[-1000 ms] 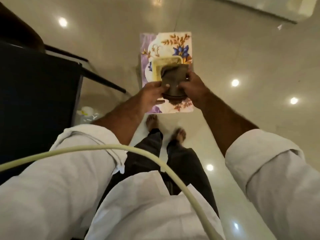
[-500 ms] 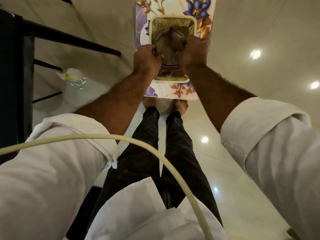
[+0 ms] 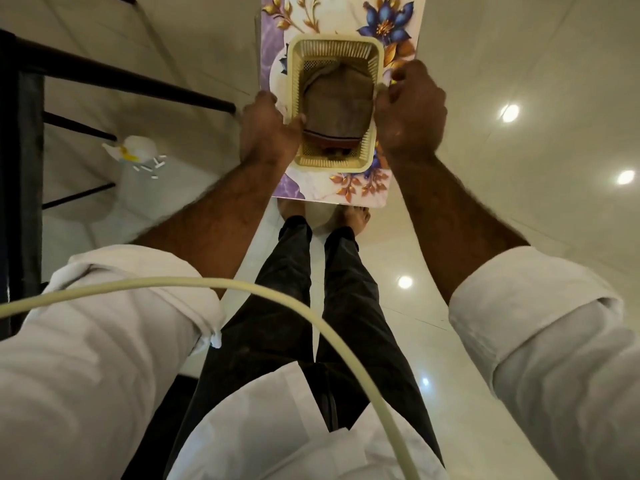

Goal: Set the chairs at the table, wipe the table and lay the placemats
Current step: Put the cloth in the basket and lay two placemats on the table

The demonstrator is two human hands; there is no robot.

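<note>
A cream plastic basket (image 3: 334, 46) stands on a small flower-printed top (image 3: 394, 26) in front of my feet. A folded brown cloth (image 3: 337, 102) lies inside the basket. My left hand (image 3: 265, 133) grips the basket's left rim, thumb over the edge and touching the cloth. My right hand (image 3: 414, 112) is curled against the basket's right rim. No placemat or dining table top shows in this view.
A black frame (image 3: 20, 150) with horizontal black bars (image 3: 138, 81) stands at the left. A small white object (image 3: 138, 148) with white bits beside it lies on the glossy tile floor (image 3: 519, 202). A cream cable (image 3: 277, 299) hangs across my body.
Both hands pushed the brown cloth down into the basket and let go of it. They now sit on the basket's two sides. The view has shifted closer to the flower-printed top.
</note>
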